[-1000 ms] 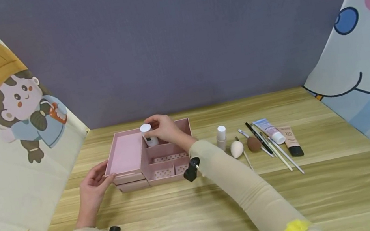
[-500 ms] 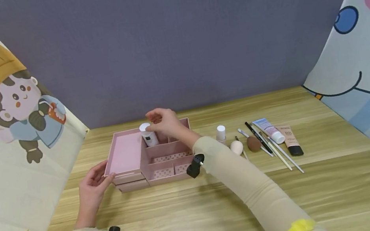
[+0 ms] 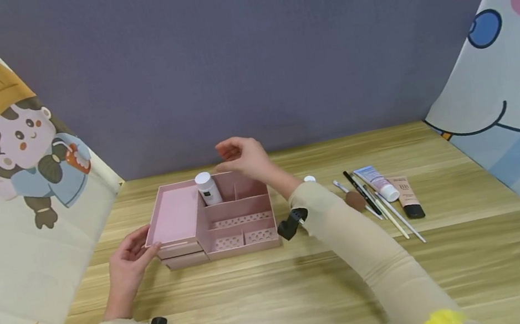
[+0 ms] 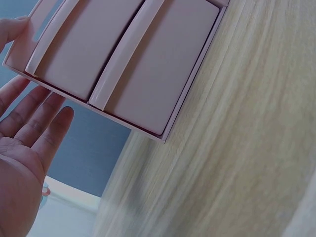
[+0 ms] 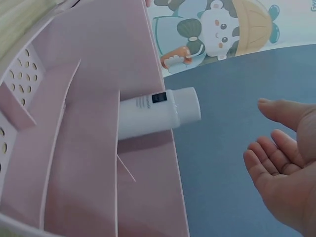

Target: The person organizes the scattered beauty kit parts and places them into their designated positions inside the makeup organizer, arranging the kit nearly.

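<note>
A pink makeup organizer [image 3: 177, 213] stands at the left of the table, with drawers at its left front and several open compartments at right. My left hand [image 3: 126, 263] holds its front left corner, thumb at the front edge and fingers along the side; the left wrist view shows the fingers spread beside the drawers [image 4: 148, 69]. Upright in the back left compartment is a white bottle [image 3: 208, 189] with a white cap and a small dark label. My right hand [image 3: 246, 158] hovers above the back right of the organizer, apart from the bottle [image 5: 153, 113], with nothing in it.
Right of the organizer lie several thin brushes and pencils [image 3: 394, 215], a brown makeup sponge [image 3: 355, 201], a blue and white tube [image 3: 376, 184] and a beige BB cream tube [image 3: 407, 197]. The right arm mostly hides another white-capped bottle [image 3: 309, 178]. A grey wall [image 3: 245, 63] rises behind.
My right hand has let go of the white bottle, leaving it in the back left compartment, and has moved up and to the right. The left hand has stayed at the organizer's corner.
</note>
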Action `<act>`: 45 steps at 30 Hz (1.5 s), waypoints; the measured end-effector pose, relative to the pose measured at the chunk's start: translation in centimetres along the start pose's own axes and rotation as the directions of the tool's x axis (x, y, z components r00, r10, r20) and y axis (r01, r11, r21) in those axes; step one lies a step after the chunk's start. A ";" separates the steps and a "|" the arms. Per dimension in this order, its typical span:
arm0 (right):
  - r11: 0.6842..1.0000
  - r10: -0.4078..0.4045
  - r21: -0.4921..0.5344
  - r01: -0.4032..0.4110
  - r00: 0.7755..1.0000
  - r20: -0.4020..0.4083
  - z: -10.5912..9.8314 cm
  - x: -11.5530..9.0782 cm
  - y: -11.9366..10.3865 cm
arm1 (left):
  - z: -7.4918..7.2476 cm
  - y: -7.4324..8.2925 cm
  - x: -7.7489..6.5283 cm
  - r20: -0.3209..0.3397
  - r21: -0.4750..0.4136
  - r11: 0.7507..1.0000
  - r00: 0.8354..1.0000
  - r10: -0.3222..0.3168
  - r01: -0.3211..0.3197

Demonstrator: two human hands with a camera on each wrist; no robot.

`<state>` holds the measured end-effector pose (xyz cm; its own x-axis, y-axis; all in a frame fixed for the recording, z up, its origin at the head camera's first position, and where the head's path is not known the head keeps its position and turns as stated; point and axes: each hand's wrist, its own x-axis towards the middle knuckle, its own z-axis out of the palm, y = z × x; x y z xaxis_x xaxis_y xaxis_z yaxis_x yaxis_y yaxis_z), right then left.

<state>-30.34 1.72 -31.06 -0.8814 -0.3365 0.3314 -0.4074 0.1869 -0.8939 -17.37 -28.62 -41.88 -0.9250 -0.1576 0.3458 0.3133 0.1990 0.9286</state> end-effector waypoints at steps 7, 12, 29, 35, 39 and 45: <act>1.000 0.001 -0.014 -0.001 1.000 0.018 -1.6 -0.9 -0.3 | 0.0 0.1 -0.1 -0.001 -0.024 1.000 1.000 -0.005 0.005; 1.000 0.000 -0.028 0.000 1.000 0.020 -3.0 -1.7 -0.2 | 0.1 0.1 -0.1 0.000 -0.020 1.000 1.000 -0.007 0.007; 0.996 0.045 -0.078 -0.042 0.998 0.035 -7.9 -4.2 0.5 | 0.0 0.4 -0.2 -0.004 -0.024 1.000 1.000 0.001 -0.001; 0.993 0.076 -0.096 -0.073 0.997 0.028 -9.8 -5.3 1.1 | 0.1 0.4 -0.3 -0.008 -0.005 1.000 1.000 0.000 0.000; 0.991 0.094 -0.093 -0.092 0.995 0.025 -10.9 -6.1 1.7 | 0.1 0.5 -0.4 -0.012 0.006 1.000 1.000 -0.006 0.006; 0.986 0.135 -0.104 -0.130 0.990 0.044 -12.2 -7.4 3.1 | 0.1 0.5 -0.4 -0.014 0.007 1.000 1.000 -0.016 0.016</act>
<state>-28.03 16.01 -32.59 -0.9171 -0.3486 0.1936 -0.3117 0.3241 -0.8932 -16.84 -28.36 -41.56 -0.9268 -0.1742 0.3328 0.2969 0.2031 0.9331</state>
